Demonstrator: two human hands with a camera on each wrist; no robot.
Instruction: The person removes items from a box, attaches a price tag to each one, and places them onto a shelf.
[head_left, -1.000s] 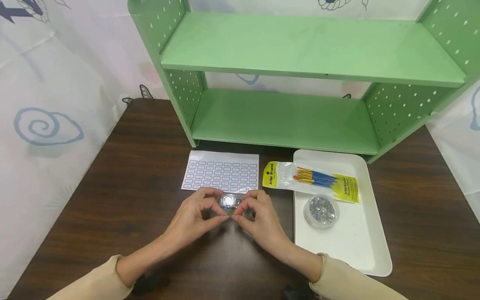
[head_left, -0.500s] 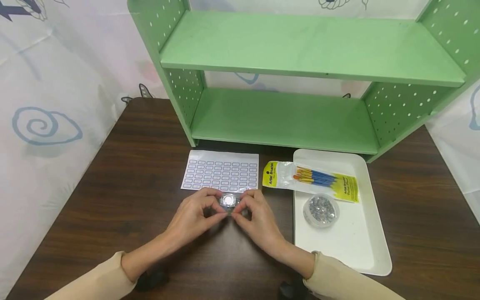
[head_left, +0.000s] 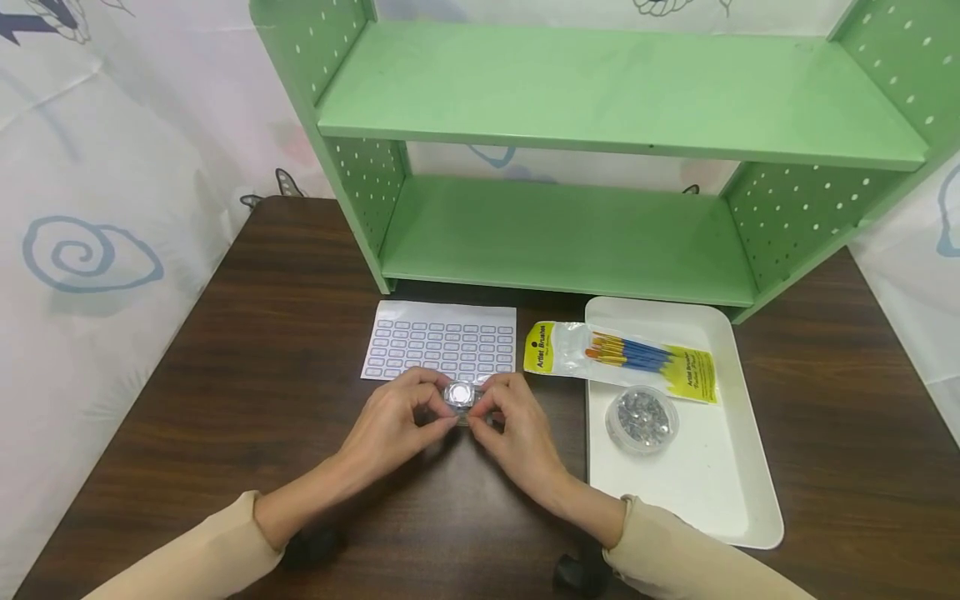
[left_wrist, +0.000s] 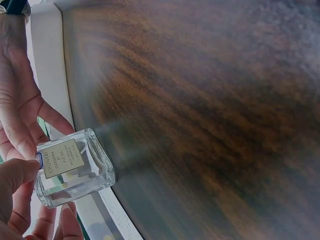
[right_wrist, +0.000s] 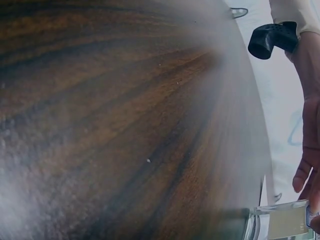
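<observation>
A small square clear glass bottle is held between my two hands at the middle of the table. My left hand grips its left side, and my right hand grips it from the right. The left wrist view shows the bottle's cream printed label. At the label's edge lies a small blue-bordered sticker, with the thumb tips of both hands right at it. Just beyond the hands is a white sheet of blue-bordered stickers.
To the right is a white tray with a round tub of silvery pieces. An artist brush packet lies across the tray's left edge. A green two-tier shelf stands at the back of the dark wooden table.
Both hands have shifted very slightly away from the body with the bottle. My thumbs stay close together at its near side.
</observation>
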